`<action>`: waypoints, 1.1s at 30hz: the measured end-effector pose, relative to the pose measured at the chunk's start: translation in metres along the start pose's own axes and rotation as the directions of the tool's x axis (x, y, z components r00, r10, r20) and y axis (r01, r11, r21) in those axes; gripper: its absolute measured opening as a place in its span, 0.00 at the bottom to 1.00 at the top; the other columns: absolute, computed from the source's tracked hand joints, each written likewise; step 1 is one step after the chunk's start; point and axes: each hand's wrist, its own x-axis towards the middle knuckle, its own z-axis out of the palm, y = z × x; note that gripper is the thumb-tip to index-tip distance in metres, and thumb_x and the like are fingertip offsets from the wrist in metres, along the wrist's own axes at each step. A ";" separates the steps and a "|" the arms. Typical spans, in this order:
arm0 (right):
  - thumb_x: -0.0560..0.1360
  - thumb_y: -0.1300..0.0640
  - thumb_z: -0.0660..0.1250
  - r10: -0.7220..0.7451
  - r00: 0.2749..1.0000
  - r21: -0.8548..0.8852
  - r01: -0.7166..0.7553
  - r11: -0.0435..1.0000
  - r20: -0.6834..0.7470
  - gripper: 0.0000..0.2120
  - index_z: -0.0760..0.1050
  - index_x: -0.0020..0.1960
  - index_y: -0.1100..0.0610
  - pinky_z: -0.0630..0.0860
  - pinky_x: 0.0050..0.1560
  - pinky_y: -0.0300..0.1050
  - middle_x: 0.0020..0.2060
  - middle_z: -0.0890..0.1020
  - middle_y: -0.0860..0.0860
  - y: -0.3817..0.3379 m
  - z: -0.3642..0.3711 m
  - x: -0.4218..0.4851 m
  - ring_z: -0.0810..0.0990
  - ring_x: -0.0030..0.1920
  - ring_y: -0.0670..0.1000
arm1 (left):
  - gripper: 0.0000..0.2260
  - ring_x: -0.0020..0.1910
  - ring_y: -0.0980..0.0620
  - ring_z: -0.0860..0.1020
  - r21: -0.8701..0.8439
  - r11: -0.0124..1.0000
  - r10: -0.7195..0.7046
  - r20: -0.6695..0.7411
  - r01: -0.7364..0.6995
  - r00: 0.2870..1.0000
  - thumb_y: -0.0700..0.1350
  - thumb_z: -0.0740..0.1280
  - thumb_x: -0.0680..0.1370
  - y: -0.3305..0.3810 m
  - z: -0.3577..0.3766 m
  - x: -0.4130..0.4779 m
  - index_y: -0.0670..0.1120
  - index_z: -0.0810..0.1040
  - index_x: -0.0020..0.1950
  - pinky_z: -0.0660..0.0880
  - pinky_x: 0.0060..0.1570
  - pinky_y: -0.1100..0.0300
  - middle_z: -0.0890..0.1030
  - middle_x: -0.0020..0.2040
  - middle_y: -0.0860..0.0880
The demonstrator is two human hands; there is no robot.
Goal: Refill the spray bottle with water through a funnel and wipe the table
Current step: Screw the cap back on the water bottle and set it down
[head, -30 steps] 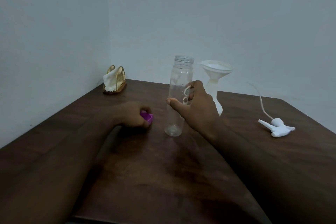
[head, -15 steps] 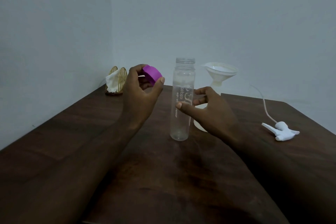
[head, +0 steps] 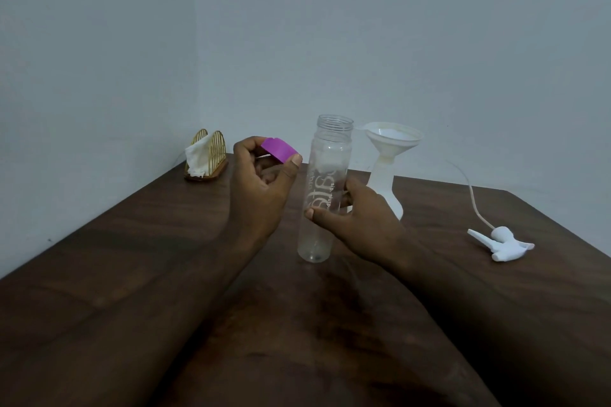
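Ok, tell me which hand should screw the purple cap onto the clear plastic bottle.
Left. The left hand already pinches the purple cap beside the open neck, while the right hand steadies the clear plastic bottle.

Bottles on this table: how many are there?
2. The clear bottle stands mid-table in the right hand; the white bottle carrying the funnel stands just behind it.

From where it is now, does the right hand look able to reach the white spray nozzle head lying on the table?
Probably yes. The right hand grips the clear plastic bottle, so it must let go first. The white spray nozzle head lies to its right on bare dark wooden table, with nothing between.
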 end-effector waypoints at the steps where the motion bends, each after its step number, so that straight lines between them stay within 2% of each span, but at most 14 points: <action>1: 0.69 0.44 0.76 0.004 1.000 -0.003 -0.004 1.000 0.006 0.19 0.74 0.56 0.45 0.68 0.34 0.20 0.42 0.81 0.37 0.000 0.000 0.001 0.77 0.41 0.26 | 0.20 0.47 0.61 0.79 0.031 0.999 0.021 0.006 -0.021 1.000 0.47 0.73 0.73 0.001 0.000 0.000 0.43 0.69 0.59 0.75 0.45 0.68 0.78 0.49 0.52; 4: 0.68 0.42 0.76 0.011 1.000 0.000 -0.011 1.000 0.008 0.22 0.75 0.57 0.47 0.70 0.35 0.22 0.44 0.82 0.39 -0.002 -0.001 0.000 0.78 0.43 0.29 | 0.23 0.51 0.57 0.78 0.103 0.991 0.080 0.003 -0.080 0.997 0.52 0.72 0.73 0.003 0.001 -0.002 0.47 0.68 0.62 0.76 0.49 0.64 0.76 0.52 0.55; 8: 0.65 0.34 0.75 0.083 0.997 -0.025 -0.083 0.996 -0.008 0.33 0.72 0.64 0.49 0.75 0.41 0.34 0.48 0.83 0.43 -0.006 -0.010 -0.005 0.81 0.47 0.39 | 0.28 0.54 0.52 0.78 0.106 0.986 0.132 -0.006 -0.131 0.991 0.49 0.72 0.74 0.007 0.002 -0.003 0.51 0.63 0.70 0.77 0.54 0.57 0.75 0.58 0.48; 10: 0.66 0.33 0.73 0.081 0.988 -0.044 -0.088 0.995 -0.134 0.29 0.73 0.59 0.48 0.77 0.43 0.42 0.43 0.82 0.44 -0.014 -0.020 -0.009 0.82 0.44 0.42 | 0.30 0.57 0.51 0.77 0.116 0.975 0.191 0.009 -0.191 0.982 0.47 0.72 0.75 0.011 0.001 -0.004 0.47 0.62 0.72 0.76 0.56 0.56 0.74 0.60 0.47; 13: 0.68 0.33 0.71 0.014 0.954 0.054 0.003 0.999 -0.300 0.19 0.77 0.45 0.48 0.77 0.36 0.45 0.32 0.83 0.49 -0.035 -0.041 -0.014 0.82 0.32 0.46 | 0.30 0.61 0.51 0.75 0.108 0.923 0.362 0.076 -0.369 0.929 0.45 0.72 0.75 0.021 0.002 -0.006 0.42 0.60 0.72 0.74 0.58 0.58 0.73 0.63 0.47; 15: 0.69 0.32 0.69 -0.024 0.969 0.200 0.075 0.977 -0.246 0.21 0.78 0.44 0.50 0.76 0.31 0.46 0.32 0.84 0.52 -0.055 -0.052 -0.019 0.82 0.29 0.49 | 0.30 0.63 0.47 0.74 0.081 0.880 0.457 0.125 -0.468 0.881 0.45 0.71 0.76 0.027 0.006 -0.008 0.41 0.60 0.72 0.72 0.60 0.56 0.72 0.64 0.41; 17: 0.71 0.34 0.68 -0.075 0.991 0.317 0.106 0.943 -0.108 0.21 0.78 0.49 0.51 0.76 0.28 0.43 0.36 0.85 0.54 -0.072 -0.058 -0.022 0.83 0.30 0.51 | 0.29 0.64 0.46 0.73 0.041 0.846 0.520 0.159 -0.532 0.839 0.44 0.71 0.76 0.032 0.013 -0.012 0.40 0.61 0.71 0.72 0.61 0.55 0.71 0.65 0.40; 19: 0.73 0.37 0.69 -0.147 0.989 0.301 0.147 0.942 -0.023 0.19 0.78 0.56 0.49 0.77 0.30 0.41 0.41 0.85 0.51 -0.082 -0.058 -0.023 0.85 0.35 0.51 | 0.27 0.66 0.48 0.72 0.001 0.825 0.556 0.179 -0.565 0.812 0.42 0.70 0.76 0.035 0.018 -0.016 0.41 0.62 0.70 0.71 0.62 0.56 0.70 0.65 0.41; 22: 0.72 0.42 0.72 -0.228 0.974 0.208 0.225 0.952 -0.011 0.19 0.78 0.60 0.48 0.81 0.39 0.46 0.47 0.84 0.47 -0.086 -0.056 -0.021 0.84 0.43 0.49 | 0.27 0.67 0.47 0.71 -0.014 0.833 0.547 0.175 -0.553 0.819 0.37 0.70 0.75 0.038 0.020 -0.018 0.42 0.61 0.71 0.72 0.63 0.51 0.70 0.66 0.41; 24: 0.73 0.44 0.73 -0.257 0.966 0.177 0.256 0.950 -0.018 0.19 0.78 0.61 0.49 0.82 0.43 0.46 0.49 0.84 0.47 -0.085 -0.059 -0.017 0.84 0.45 0.48 | 0.32 0.67 0.46 0.71 0.038 0.849 0.512 0.190 -0.528 0.838 0.42 0.72 0.75 0.036 0.017 -0.015 0.41 0.58 0.73 0.73 0.62 0.48 0.70 0.66 0.38; 26: 0.73 0.44 0.73 -0.264 0.962 0.146 0.271 0.951 -0.069 0.21 0.76 0.63 0.49 0.82 0.43 0.44 0.52 0.83 0.48 -0.085 -0.069 -0.007 0.84 0.46 0.47 | 0.41 0.69 0.49 0.69 0.143 0.884 0.413 0.213 -0.446 0.886 0.55 0.74 0.72 0.032 0.014 -0.013 0.45 0.53 0.75 0.70 0.64 0.53 0.68 0.69 0.40; 28: 0.74 0.45 0.72 -0.265 0.957 0.074 0.275 0.959 -0.121 0.21 0.74 0.64 0.49 0.81 0.48 0.45 0.55 0.81 0.48 -0.086 -0.083 0.008 0.83 0.49 0.48 | 0.49 0.71 0.53 0.66 0.253 0.925 0.231 0.221 -0.284 0.948 0.66 0.73 0.66 0.029 0.011 -0.012 0.52 0.49 0.77 0.67 0.66 0.61 0.65 0.72 0.45; 30: 0.76 0.45 0.71 -0.251 0.963 -0.029 0.249 0.968 -0.099 0.21 0.74 0.67 0.50 0.80 0.55 0.49 0.58 0.79 0.47 -0.086 -0.093 0.023 0.82 0.51 0.49 | 0.53 0.72 0.55 0.64 0.319 0.946 -0.008 0.219 -0.064 0.976 0.72 0.71 0.61 0.021 0.011 -0.016 0.60 0.45 0.76 0.64 0.65 0.65 0.62 0.74 0.47; 33: 0.78 0.48 0.68 -0.206 0.978 -0.141 0.209 0.968 0.039 0.22 0.72 0.71 0.51 0.76 0.57 0.46 0.62 0.77 0.48 -0.086 -0.097 0.041 0.79 0.55 0.49 | 0.54 0.68 0.54 0.68 0.328 0.920 -0.301 0.241 0.215 0.923 0.72 0.73 0.58 0.004 0.013 -0.022 0.65 0.44 0.74 0.68 0.62 0.59 0.65 0.73 0.50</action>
